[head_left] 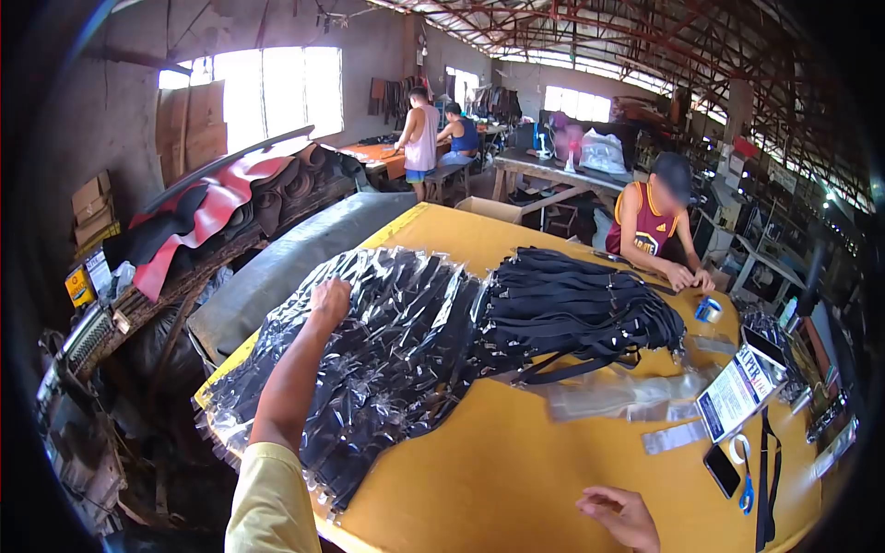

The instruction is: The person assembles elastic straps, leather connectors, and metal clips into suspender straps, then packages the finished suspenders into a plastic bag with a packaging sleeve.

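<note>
My left hand (332, 300) reaches out over a wide pile of black straps in clear plastic sleeves (387, 341). Its fingers are curled down at the top of the pile, and what they grip, if anything, is hidden. Low in the view, my right hand (622, 518) hovers above the yellow tabletop (489, 461), its fingers slightly bent and apart, holding nothing. To the right of the wrapped pile lies a bundle of unwrapped black straps with metal clips (581, 300). Clear plastic sleeves (627, 396) are spread in front of that bundle.
At the right lie a phone (722, 471), blue-handled scissors (746, 498), a white tape roll (738, 449), a printed box (737, 396) and a blue tape roll (708, 310). Across the table a co-worker (653, 221) handles something small. Leather rolls (277, 198) are stacked at left.
</note>
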Action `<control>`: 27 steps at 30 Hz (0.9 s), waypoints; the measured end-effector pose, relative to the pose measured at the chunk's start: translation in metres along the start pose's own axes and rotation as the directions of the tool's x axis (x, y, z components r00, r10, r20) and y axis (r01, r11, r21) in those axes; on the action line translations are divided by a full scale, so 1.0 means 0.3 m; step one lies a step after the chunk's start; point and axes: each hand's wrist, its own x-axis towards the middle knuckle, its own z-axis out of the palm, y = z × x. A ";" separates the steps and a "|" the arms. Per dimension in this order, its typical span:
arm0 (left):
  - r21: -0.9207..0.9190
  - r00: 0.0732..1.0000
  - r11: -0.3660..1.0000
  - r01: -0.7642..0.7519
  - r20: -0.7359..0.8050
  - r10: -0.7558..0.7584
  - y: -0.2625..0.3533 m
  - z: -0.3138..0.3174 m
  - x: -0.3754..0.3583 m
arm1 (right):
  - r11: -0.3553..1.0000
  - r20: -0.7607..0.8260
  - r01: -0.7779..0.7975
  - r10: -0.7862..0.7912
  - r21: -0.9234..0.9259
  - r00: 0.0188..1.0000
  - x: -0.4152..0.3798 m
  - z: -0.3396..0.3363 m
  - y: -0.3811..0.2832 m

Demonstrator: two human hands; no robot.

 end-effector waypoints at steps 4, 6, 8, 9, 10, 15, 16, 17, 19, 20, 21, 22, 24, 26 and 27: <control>-0.162 0.974 0.961 -0.225 -0.032 0.223 0.037 0.034 -0.028 | 0.999 -0.019 -0.009 0.008 -0.046 1.000 -0.027 -0.016 0.019; -0.399 0.976 0.916 -0.050 0.177 0.130 0.044 -0.040 -0.035 | 0.997 -0.103 0.045 -0.051 -0.059 0.993 -0.014 0.015 -0.006; -0.588 0.997 0.807 0.055 0.069 -0.017 0.005 -0.142 -0.052 | 0.994 -0.066 0.004 -0.012 -0.107 0.998 -0.023 0.022 0.009; -0.692 0.985 0.701 -0.174 -0.134 0.113 -0.075 -0.142 -0.030 | 0.988 -0.098 0.033 -0.048 -0.154 0.994 -0.014 0.024 0.016; -0.793 0.992 0.601 -0.099 -0.123 0.002 -0.109 -0.181 -0.049 | 0.987 -0.098 0.015 -0.031 -0.159 0.995 -0.021 0.021 0.025; -0.462 0.991 0.877 -0.130 -0.078 0.106 -0.183 -0.411 -0.314 | 0.979 -0.147 -0.125 0.102 -0.162 0.984 -0.043 0.005 0.023; -0.418 0.999 0.907 -0.046 0.005 0.053 -0.144 -0.445 -0.359 | 0.975 -0.142 -0.136 0.111 -0.177 0.984 -0.043 0.009 0.013; -0.349 0.994 0.932 -0.100 -0.001 0.106 -0.171 -0.399 -0.367 | 0.970 -0.135 -0.144 0.119 -0.195 0.984 -0.037 0.015 0.010; -0.388 0.998 0.920 -0.060 0.007 0.068 -0.139 -0.322 -0.396 | 0.972 -0.095 -0.099 0.080 -0.211 0.992 -0.030 0.012 0.047; -0.384 0.996 0.922 -0.053 0.046 0.076 -0.113 -0.287 -0.401 | 0.972 -0.076 -0.057 0.040 -0.229 0.996 -0.030 0.009 0.063; -0.385 0.993 0.922 -0.050 0.083 0.089 -0.079 -0.258 -0.405 | 0.971 -0.081 -0.057 0.039 -0.231 0.996 -0.027 0.013 0.064; -0.304 0.984 0.953 0.004 0.173 0.052 -0.032 -0.238 -0.421 | 0.944 -0.063 -0.012 -0.009 -0.331 0.998 -0.026 0.019 0.058; -0.238 0.971 0.971 -0.022 0.227 0.077 -0.032 -0.130 -0.421 | 0.901 -0.084 0.014 -0.056 -0.433 0.995 -0.039 0.025 0.024; -0.219 0.967 0.976 -0.012 0.246 0.067 -0.016 -0.112 -0.432 | 0.832 -0.091 0.050 -0.119 -0.552 0.989 -0.044 0.038 -0.020; -0.236 0.969 0.972 -0.002 0.240 0.060 -0.020 -0.115 -0.435 | 0.836 -0.116 0.036 -0.119 -0.548 0.986 -0.048 0.029 -0.015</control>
